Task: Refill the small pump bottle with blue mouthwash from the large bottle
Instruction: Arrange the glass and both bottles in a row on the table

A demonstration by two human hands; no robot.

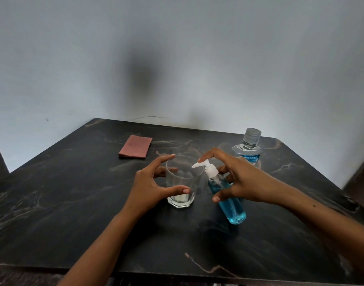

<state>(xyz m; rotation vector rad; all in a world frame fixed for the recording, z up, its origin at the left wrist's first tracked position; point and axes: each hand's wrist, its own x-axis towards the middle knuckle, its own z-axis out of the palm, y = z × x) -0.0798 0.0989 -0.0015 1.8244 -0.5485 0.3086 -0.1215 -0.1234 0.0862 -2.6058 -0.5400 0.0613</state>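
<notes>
The small pump bottle [232,209] stands near the middle of the table, leaning, and holds blue liquid nearly to its neck. Its white pump nozzle points left over the rim of a clear drinking glass [184,201]. My right hand [245,180] wraps round the pump bottle, index fingertip on top of the pump head, thumb in front of the body. My left hand [148,182] holds the glass, thumb on its near side and fingers round the back. The large bottle [251,139], capped, clear with a blue label, stands behind my right hand, its lower part hidden.
A folded reddish cloth [135,146] lies at the back left of the dark marble-patterned table [74,203]. A pale wall rises right behind the table's far edge. The table drops off to the floor at left and right.
</notes>
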